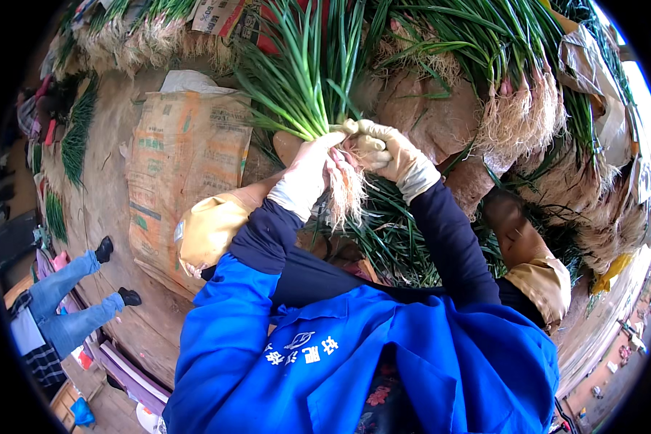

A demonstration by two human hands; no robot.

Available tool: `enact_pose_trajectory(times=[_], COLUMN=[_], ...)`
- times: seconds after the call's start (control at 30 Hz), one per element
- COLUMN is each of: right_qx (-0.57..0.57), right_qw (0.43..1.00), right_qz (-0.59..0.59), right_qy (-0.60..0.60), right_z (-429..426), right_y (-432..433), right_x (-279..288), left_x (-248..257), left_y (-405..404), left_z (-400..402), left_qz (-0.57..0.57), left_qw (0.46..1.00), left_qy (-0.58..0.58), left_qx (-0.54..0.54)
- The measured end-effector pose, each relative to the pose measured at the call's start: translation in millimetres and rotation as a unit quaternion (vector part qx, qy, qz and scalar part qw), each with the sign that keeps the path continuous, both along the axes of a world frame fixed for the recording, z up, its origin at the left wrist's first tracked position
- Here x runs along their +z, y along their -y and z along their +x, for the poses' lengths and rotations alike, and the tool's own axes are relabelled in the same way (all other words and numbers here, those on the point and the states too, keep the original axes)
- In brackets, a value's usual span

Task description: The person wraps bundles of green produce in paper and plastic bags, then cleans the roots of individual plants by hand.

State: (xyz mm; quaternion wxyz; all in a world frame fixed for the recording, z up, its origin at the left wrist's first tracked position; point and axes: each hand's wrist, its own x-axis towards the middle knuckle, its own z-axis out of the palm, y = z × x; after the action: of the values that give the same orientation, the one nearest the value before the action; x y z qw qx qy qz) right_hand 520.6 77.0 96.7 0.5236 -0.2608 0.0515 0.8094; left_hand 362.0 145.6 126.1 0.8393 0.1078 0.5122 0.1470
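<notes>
A bunch of green-leaved allium plants [304, 87] is upright in front of me, its pale pink bulbs and long roots [346, 190] hanging below my hands. My left hand [306, 168], in a white glove, is closed around the stems just above the bulbs. My right hand [385, 152], also gloved, has its fingers curled against the right side of the same bunch near the bulbs; whether it grips some of the plants is hard to tell. Loose green plants [396, 238] lie below, between my legs.
Rooted bunches [521, 114] are piled at the right, with more along the upper left [141, 40]. A flattened woven sack [187, 173] lies on the floor at the left. Another person [68, 314] in jeans is at the far left. Brown wrapped bundles [428, 114] are beyond my right hand.
</notes>
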Motion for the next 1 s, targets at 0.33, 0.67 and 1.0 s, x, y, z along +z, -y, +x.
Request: enact_pose_trajectory(times=[0.33, 0.67, 1.0], right_qx=[0.079, 0.092, 0.09], right_qw=[0.657, 0.844, 0.825], right_qz=[0.094, -0.094, 0.064], right_qy=[0.744, 0.52, 0.554], right_z=[-16.7, -7.5, -39.5], right_y=[-44.9, -52.8, -105.7], right_x=[-1.3, -72.1, -101.8], left_x=[2.9, 12.5, -19.4], left_y=[6.8, -10.7, -23.1], left_z=[-4.4, -35.4, -33.5], left_qz=[0.129, 0.112, 0.109], left_qw=[0.983, 0.987, 0.984], left_qy=[-0.121, -0.079, -0.133], left_qx=[-0.046, 0.08, -0.046])
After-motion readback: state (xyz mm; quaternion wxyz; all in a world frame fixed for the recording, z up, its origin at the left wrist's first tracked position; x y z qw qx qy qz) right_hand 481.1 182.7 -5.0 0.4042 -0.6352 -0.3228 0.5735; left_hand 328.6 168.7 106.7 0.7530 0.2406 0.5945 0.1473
